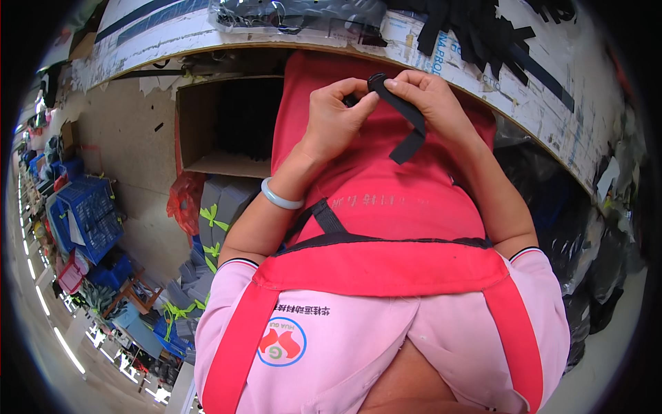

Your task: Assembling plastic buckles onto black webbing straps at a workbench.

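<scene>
Both hands meet above my red apron [386, 200], close to the table edge. A short black webbing strap [408, 124] runs between them, its loose end hanging down over the apron. At its upper end is a small black buckle [376, 81], partly covered by fingers. My left hand [338, 114], closed, pinches the strap right beside the buckle. With thumb and fingers pressed together, my right hand [429, 100] grips the strap on the buckle's other side. How the strap threads through the buckle is too small to tell.
A worn white table [386, 52] crosses ahead, bearing a pile of black straps [476, 34] and a clear plastic bag [296, 15]. Left of my lap stands an open cardboard box [227, 164] with dark contents. Grey bundles [224, 196], a red bag [185, 203] and blue crates [86, 214] lie further left.
</scene>
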A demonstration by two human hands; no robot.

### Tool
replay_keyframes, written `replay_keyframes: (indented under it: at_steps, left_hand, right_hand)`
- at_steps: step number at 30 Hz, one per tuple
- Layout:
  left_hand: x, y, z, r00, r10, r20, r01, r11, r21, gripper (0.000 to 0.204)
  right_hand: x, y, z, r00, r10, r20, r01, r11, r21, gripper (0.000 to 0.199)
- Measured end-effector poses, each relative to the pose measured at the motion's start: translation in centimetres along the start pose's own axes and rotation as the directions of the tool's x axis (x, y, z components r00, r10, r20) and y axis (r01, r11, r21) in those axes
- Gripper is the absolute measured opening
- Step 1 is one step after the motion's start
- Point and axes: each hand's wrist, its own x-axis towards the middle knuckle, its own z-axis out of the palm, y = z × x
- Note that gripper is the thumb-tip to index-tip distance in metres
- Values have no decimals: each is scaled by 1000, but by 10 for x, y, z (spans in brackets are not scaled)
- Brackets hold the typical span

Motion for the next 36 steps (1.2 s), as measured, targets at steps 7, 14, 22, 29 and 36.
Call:
replay_keyframes:
  at_steps: [7, 14, 22, 29, 36]
  left_hand:
    - [2, -3, 3, 974, 213, -71, -197, 963, 184, 13]
    - [1, -11, 4, 912, 408, -46, -376, 873, 310, 11]
    - [0, -11, -5, 841, 535, 75, -494, 705, 510, 15]
    - [-2, -11, -11, 904, 422, 66, -412, 822, 392, 16]
    - [-9, 5, -10, 974, -207, 94, 224, 946, -236, 15]
  right_hand:
    - [-5, 5, 4, 992, 81, 96, -106, 950, 294, 22]
    - [0, 6, 16, 998, 54, 42, -67, 913, 403, 19]
    - [-4, 10, 15, 998, 63, 12, -63, 926, 373, 40]
    - [-2, 10, 13, 992, 104, 66, -117, 961, 249, 39]
    - [3, 19, -4, 980, 26, 196, -89, 943, 321, 29]
